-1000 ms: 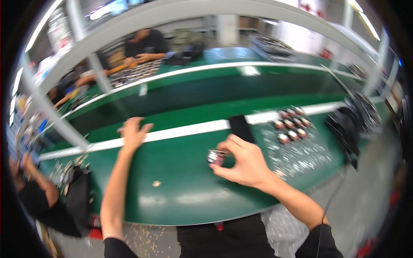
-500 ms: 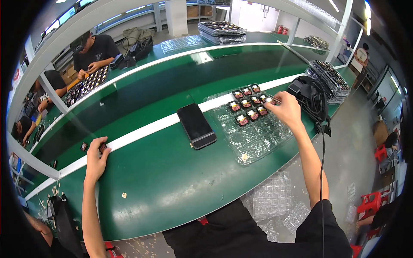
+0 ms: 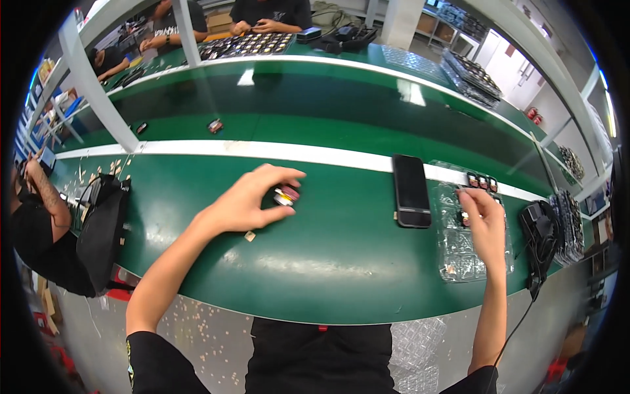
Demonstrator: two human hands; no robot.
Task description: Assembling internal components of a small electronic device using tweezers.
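Observation:
My left hand (image 3: 246, 200) is over the middle of the green bench, thumb and fingers curled round a small black, maroon and white electronic part (image 3: 287, 195) with a yellow stripe. My right hand (image 3: 484, 223) hangs over the clear plastic blister tray (image 3: 454, 253), its thumb and forefinger pinched together. What the pinch holds, if anything, I cannot make out. Several like parts (image 3: 483, 182) sit in the tray's far pockets, and others are partly hidden behind my right hand. A black phone-like device (image 3: 411, 190) lies left of the tray.
Beyond a white rail (image 3: 315, 153) runs a green belt, with a loose part (image 3: 215, 125) on it. A black cable bundle (image 3: 539, 233) and stacked trays (image 3: 568, 226) stand at the right. A black bag (image 3: 104, 233) is at the left. People work across the belt.
My view has swung left. My left hand has come from the rail onto the bench with the part. My right hand has moved from the tray's far right pockets toward its left side.

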